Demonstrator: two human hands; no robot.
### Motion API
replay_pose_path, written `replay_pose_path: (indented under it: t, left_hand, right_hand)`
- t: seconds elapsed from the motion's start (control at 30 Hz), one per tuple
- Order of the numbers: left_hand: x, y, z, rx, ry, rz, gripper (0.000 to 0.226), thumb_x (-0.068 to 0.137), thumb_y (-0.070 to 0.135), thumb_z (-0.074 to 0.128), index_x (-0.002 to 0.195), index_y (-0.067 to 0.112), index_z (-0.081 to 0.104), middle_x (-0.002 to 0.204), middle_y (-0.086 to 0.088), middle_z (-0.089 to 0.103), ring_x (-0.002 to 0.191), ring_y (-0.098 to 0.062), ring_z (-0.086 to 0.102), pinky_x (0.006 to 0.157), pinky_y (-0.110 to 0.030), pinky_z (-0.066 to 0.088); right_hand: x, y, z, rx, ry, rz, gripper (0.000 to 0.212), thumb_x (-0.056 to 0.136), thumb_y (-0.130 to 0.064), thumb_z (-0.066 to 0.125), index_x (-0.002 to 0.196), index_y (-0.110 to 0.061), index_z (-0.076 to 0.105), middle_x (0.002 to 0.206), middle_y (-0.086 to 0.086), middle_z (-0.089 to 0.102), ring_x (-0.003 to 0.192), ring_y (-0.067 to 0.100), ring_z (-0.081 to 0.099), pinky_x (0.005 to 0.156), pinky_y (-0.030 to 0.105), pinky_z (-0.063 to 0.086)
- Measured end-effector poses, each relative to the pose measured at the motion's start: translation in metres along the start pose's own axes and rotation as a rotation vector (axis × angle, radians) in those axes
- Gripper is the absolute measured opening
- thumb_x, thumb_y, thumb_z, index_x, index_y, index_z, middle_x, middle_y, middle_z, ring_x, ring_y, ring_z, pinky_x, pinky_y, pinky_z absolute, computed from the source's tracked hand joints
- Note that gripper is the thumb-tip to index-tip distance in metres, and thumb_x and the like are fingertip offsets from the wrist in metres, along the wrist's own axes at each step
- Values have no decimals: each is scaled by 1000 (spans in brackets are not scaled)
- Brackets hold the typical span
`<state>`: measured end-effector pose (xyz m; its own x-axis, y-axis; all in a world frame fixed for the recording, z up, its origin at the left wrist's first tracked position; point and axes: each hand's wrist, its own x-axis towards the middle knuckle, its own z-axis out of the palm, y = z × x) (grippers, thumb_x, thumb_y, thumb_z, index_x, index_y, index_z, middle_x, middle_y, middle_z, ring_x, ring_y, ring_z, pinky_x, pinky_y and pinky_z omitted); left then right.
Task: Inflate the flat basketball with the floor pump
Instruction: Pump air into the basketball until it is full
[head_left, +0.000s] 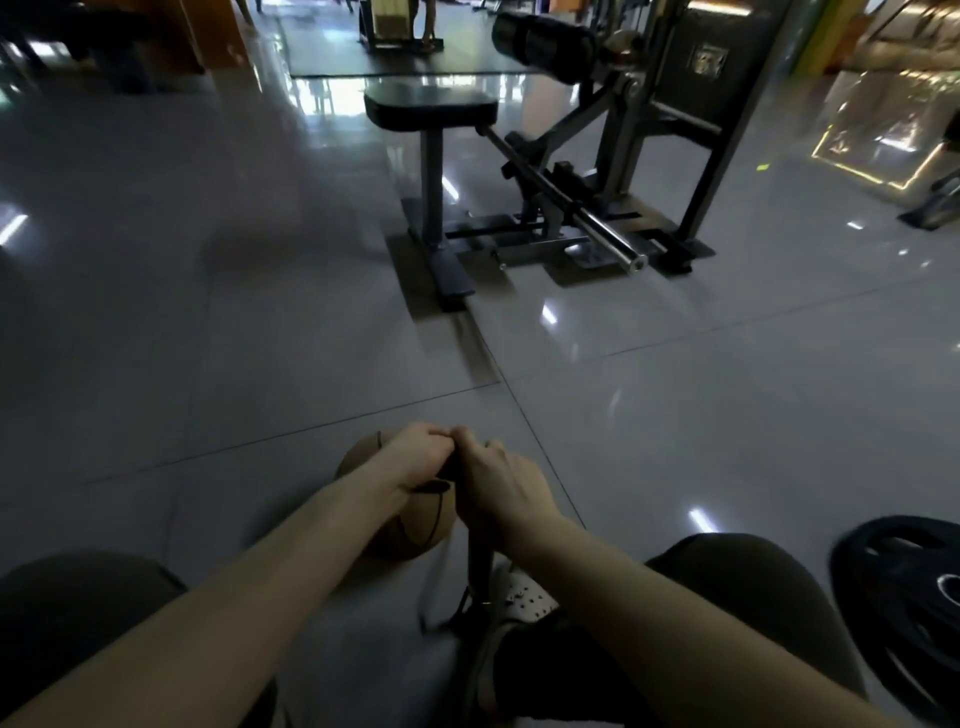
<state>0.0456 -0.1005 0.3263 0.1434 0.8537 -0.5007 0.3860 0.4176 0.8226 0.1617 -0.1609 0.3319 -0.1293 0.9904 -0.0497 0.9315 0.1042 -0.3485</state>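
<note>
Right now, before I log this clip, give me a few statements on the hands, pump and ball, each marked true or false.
1. Both hands, left hand and right hand, grip the pump handle. True.
2. The basketball sits on the gym bench. False: it lies on the floor by the pump.
3. A shoe stands at the pump's foot. True.
4. A weight plate lies at the left. False: it is on the right.

A single wide-angle view is given, taken from the person's head and aimed forward and down. The hands (462, 467) are seen close at lower centre, the tiled floor (727, 415) fills the middle, and a gym machine (545, 156) is seen farther off at the top.
</note>
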Motion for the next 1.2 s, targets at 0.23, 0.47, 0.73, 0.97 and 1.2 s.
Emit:
replay_pose_path:
  t: [0.23, 0.47, 0.73, 0.97, 1.2]
  left_hand:
    - [-12, 25, -28, 106, -35, 48, 27, 101, 4, 43, 106, 5, 70, 96, -16, 70, 79, -21, 67, 64, -30, 53]
    - [31, -25, -16, 125, -81, -74, 28, 97, 8, 48, 97, 18, 74, 72, 0, 71, 61, -16, 66, 59, -27, 44]
    - [67, -65, 5, 6, -62, -182, 18, 96, 6, 57, 99, 14, 72, 83, -18, 71, 64, -29, 65, 55, -30, 48]
    - [71, -88, 19, -16, -16, -196, 19, 98, 17, 55, 97, 28, 70, 81, -9, 68, 61, -24, 63, 50, -27, 44]
    - [25, -71, 9, -124, -70, -42, 25, 93, -3, 61, 89, 17, 75, 88, -19, 71, 83, -31, 66, 86, -44, 55]
  right_hand:
    - [2, -14, -25, -50, 74, -89, 44, 95, -21, 55, 134, -20, 35, 97, 11, 58, 71, 28, 58, 60, 40, 52]
    - [9, -1, 34, -45, 67, -28, 51, 97, -26, 42, 146, -22, 29, 112, 14, 56, 85, 37, 61, 60, 37, 32]
    - [29, 23, 95, -9, -26, 40, 55, 98, -23, 44, 148, -24, 21, 121, 14, 52, 79, 30, 59, 58, 35, 35]
    - [33, 39, 119, -22, -106, 34, 55, 96, -24, 48, 145, -27, 24, 119, 9, 53, 80, 30, 62, 58, 36, 39]
    - [10, 39, 73, -29, -79, -67, 53, 96, -22, 45, 145, -31, 28, 119, 6, 60, 87, 33, 64, 59, 35, 35]
